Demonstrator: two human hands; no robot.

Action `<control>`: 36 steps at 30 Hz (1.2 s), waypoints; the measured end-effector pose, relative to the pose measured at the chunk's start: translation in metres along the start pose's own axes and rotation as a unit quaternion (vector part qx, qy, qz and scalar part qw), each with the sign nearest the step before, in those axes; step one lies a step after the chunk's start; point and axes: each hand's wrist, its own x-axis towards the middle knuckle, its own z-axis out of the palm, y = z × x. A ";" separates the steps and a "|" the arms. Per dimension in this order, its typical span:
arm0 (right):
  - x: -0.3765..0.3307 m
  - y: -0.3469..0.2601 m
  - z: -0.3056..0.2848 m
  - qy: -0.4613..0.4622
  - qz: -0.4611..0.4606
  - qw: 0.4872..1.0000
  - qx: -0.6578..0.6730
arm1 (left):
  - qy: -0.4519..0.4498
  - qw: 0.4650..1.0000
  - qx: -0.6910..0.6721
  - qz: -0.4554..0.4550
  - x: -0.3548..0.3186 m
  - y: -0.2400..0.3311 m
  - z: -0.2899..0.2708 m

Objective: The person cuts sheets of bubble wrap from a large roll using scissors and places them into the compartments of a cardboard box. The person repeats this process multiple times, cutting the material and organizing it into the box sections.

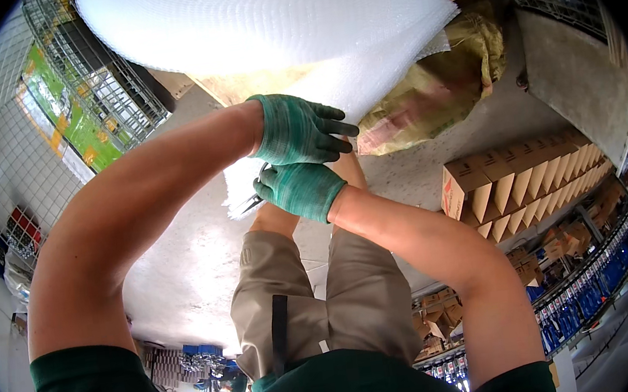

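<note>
At the left stands a wire mesh cage [89,90]. The left hand [299,129], gloved green, presses down on the loose sheet of bubble wrap [363,86] drawn from the big roll [270,11] on the concrete floor [183,273]. The right hand [302,190] is closed around scissors [251,201]. Likely step: cutting the sheet; next needs steady tension. Cardboard boxes [521,180] lie rightward.
</note>
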 end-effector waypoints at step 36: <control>-0.053 0.104 -0.157 -0.294 0.317 0.824 0.366 | 0.465 0.788 -0.037 -0.403 0.051 0.077 0.035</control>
